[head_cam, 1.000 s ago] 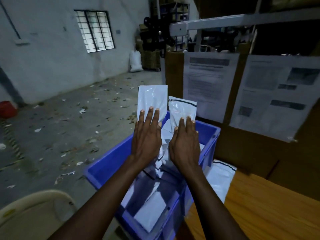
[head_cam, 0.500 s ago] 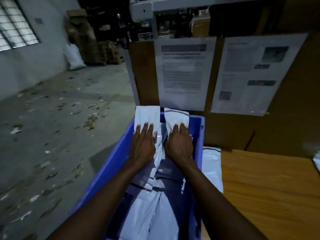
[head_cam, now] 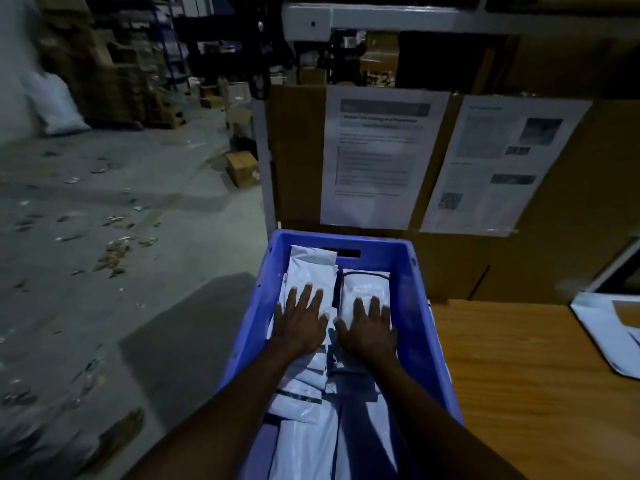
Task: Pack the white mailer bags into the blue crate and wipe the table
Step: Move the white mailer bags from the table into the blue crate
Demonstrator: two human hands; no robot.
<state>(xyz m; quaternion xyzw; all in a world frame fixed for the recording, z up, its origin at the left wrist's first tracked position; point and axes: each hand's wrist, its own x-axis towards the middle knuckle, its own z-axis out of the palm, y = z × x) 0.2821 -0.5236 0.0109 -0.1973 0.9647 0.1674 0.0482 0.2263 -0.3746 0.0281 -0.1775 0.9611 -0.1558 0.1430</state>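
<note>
Wooden table [head_cam: 519, 375] at right; blue crate [head_cam: 420, 306] beside it; left hand [head_cam: 303, 323] and right hand [head_cam: 369, 329] spread flat, pressing white mailer bags [head_cam: 311, 271].

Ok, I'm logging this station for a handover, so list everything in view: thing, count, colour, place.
blue crate: one, blue, left of the table.
white mailer bags: several, exact count unclear, white, stacked in two rows inside the crate.
table: one, wooden, at right.
sheets: a few, white, on the table's far right edge.
printed notices: two, white, on the brown board behind the crate.
cardboard box: one, brown, on the floor.
white sack: one, far left.
left hand: flat on the left stack.
right hand: flat on the right stack.
</note>
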